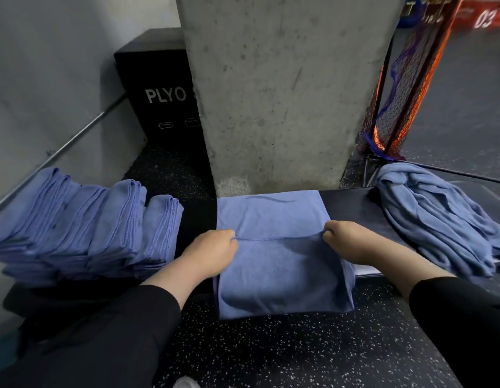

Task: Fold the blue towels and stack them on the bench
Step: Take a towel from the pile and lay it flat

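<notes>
- While draped over the bench (349,204) edge, the blue towel (274,219) is pinched at its stitched hem by left hand (215,249) and right hand (345,240).
- Folded towels (83,222) lie left; unfolded pile (439,217) lies right.

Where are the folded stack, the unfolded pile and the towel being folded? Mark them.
folded stack (83,219), head view, top of middle bundles
unfolded pile (439,219), head view, crumpled centre
towel being folded (271,214), head view, flat far half
</notes>
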`<state>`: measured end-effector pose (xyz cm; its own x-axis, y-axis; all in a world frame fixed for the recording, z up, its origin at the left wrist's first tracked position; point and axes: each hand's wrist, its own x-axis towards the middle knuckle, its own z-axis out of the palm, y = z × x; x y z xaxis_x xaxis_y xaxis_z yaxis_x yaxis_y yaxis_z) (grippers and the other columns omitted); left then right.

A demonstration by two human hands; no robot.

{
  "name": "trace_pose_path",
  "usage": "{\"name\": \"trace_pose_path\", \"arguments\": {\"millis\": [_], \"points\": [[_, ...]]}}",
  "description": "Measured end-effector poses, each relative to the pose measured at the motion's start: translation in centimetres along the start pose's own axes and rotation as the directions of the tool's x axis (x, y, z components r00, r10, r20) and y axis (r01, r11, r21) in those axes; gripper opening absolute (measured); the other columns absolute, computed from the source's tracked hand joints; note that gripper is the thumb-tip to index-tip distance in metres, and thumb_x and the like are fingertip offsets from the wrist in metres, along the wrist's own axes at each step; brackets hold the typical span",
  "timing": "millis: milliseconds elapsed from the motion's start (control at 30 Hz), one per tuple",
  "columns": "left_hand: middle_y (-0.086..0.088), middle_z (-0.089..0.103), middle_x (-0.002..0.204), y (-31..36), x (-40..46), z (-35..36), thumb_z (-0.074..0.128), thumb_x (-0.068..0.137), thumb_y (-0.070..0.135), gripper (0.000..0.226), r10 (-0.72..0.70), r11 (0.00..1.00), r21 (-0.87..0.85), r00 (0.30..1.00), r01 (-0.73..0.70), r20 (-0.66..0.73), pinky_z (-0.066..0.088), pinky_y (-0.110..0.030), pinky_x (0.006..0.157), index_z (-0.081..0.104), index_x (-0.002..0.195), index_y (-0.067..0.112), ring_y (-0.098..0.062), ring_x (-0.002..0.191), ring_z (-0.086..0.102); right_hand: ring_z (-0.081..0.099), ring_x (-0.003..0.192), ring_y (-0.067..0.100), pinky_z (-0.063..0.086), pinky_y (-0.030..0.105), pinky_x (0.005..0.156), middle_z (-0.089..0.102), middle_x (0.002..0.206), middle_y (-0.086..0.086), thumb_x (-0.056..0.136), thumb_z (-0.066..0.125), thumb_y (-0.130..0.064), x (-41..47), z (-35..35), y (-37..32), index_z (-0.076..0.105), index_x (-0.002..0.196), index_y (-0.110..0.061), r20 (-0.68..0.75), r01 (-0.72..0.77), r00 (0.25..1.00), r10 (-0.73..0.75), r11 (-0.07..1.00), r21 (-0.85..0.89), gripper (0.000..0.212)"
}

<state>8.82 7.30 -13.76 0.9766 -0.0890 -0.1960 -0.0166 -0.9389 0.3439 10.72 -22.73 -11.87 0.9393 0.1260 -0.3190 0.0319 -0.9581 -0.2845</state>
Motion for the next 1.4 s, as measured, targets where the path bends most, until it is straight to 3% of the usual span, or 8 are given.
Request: {"name": "trace_pose_path", "arguments": {"millis": [167,267,400,567,700,900,1267,1400], "points": [[-0.001,0.050,0.071,-0.4,-2.9,-0.6,0.043,0.098,0.021,0.031,0.048,0.997,-0.069,0.996,-0.043,0.074,0.029,-0.035,0.057,0.038,0.068,0.014,-0.018,0.065,0.043,0.045,0.086,0.024,0.028,0.033,0.068,0.049,0.087,0.007,0.105,0.037,-0.019,-3.2,-1.3,-0.1,0.046,0.082,-0.012,0.147,0.055,0.988,-0.043,0.996,-0.075,0.025],[0.000,0.040,0.064,-0.7,-3.5,-1.6,0.047,0.095,0.018,0.032,0.100,0.946,-0.315,0.994,-0.082,0.039,0.029,-0.036,0.062,0.038,0.065,0.013,-0.012,0.062,0.035,0.046,0.077,0.020,0.036,0.019,0.060,0.049,0.073,0.001,0.102,0.043,-0.016,-4.0,-2.0,0.9,0.051,0.080,-0.009,0.054,0.099,0.993,-0.106,0.988,0.115,0.025],[-0.004,0.032,0.071,0.3,-3.6,-3.9,0.051,0.078,0.027,0.022,0.030,0.650,-0.759,0.999,-0.045,-0.034,0.024,-0.039,0.066,0.039,0.065,0.015,-0.019,0.070,0.028,0.037,0.069,0.021,0.033,0.031,0.059,0.040,0.072,0.008,0.100,0.051,-0.014,-4.1,-3.0,1.5,0.057,0.074,-0.016,-0.057,0.089,0.996,-0.070,0.625,0.776,0.026],[-0.016,0.063,0.096,1.3,-1.3,-5.0,0.056,0.082,0.025,0.035,-0.076,0.258,-0.966,0.997,0.037,0.018,0.040,-0.038,0.082,0.066,0.102,-0.002,-0.023,0.091,0.057,0.057,0.079,0.018,0.044,0.029,0.073,0.064,0.084,0.011,0.099,0.058,-0.020,-1.8,-4.4,0.3,0.067,0.095,0.002,-0.151,0.130,0.988,0.043,0.321,0.938,0.024],[-0.003,0.043,0.073,1.7,2.2,-4.3,0.051,0.094,0.022,0.023,-0.257,0.667,-0.741,0.908,-0.081,-0.331,0.029,-0.034,0.065,0.048,0.074,0.012,-0.014,0.069,0.037,0.053,0.082,0.024,0.041,0.039,0.077,0.065,0.090,0.015,0.095,0.062,-0.016,1.9,-3.8,0.0,0.074,0.102,-0.006,-0.215,0.144,0.952,0.220,0.299,0.943,0.018],[-0.005,0.055,0.073,0.4,5.5,-0.3,0.047,0.104,0.026,0.031,-0.121,0.951,-0.306,0.950,0.028,-0.287,0.033,-0.034,0.057,0.050,0.082,0.005,-0.026,0.071,0.052,0.058,0.077,0.023,0.037,0.031,0.062,0.068,0.086,0.009,0.098,0.058,-0.019,5.2,-0.2,0.1,0.068,0.098,-0.008,-0.379,0.072,0.916,0.131,0.877,0.476,0.016],[-0.003,0.051,0.076,0.3,3.3,-0.5,0.040,0.099,0.024,0.031,-0.062,0.998,0.010,0.998,0.062,-0.018,0.028,-0.034,0.055,0.040,0.071,0.013,-0.020,0.066,0.044,0.057,0.095,0.029,0.040,0.033,0.076,0.066,0.103,0.009,0.098,0.045,-0.021,3.9,0.3,1.1,0.061,0.097,-0.012,-0.037,-0.003,0.999,0.006,0.998,0.067,0.019],[-0.004,0.048,0.070,0.7,1.4,-1.8,0.043,0.098,0.020,0.033,0.004,0.999,-0.047,1.000,-0.004,-0.013,0.026,-0.034,0.053,0.039,0.066,0.012,-0.019,0.063,0.040,0.058,0.078,0.019,0.041,0.030,0.070,0.065,0.080,-0.001,0.097,0.046,-0.013,1.2,-1.0,1.6,0.062,0.085,-0.011,-0.159,0.117,0.984,-0.081,0.967,0.226,0.020]]}}
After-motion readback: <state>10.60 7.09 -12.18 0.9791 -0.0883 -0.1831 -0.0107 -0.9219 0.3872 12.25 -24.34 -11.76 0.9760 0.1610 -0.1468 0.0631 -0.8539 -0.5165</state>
